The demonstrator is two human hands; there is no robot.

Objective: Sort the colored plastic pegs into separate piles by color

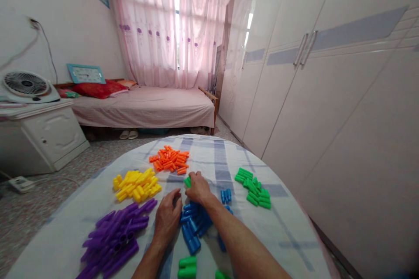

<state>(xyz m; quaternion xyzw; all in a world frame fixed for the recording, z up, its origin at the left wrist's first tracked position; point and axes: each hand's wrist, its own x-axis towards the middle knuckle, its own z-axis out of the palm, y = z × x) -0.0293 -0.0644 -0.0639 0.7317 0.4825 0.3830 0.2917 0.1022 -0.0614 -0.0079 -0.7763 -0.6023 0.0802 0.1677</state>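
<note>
Fan [26, 83] sits on a white cabinet [67, 133] at my far left; a pink-covered bed [147, 103] stands beyond the cloth-covered table [265, 248]; on the cloth, a purple heap [114, 235] of tubes lies leftmost, a yellow heap [137, 184] behind it, an orange heap [169, 160] farther back; next comes a blue pile [191, 224], with green tubes [187, 267] on the person's side and a small blue group [225, 195] beyond; a green heap [255, 189] lies to the right, short of the wardrobe [294, 96]; the right forearm crosses the blue pile, hiding part of it; the left hand [166, 216] is between purple and blue, fingers loosely curled, thumb apart, nothing visible in them; the right hand [198, 188] reaches past the blue pile, back upward, bent fingers pinched on a green piece [187, 182], which juts out leftward, just nearer than the orange heap.
</note>
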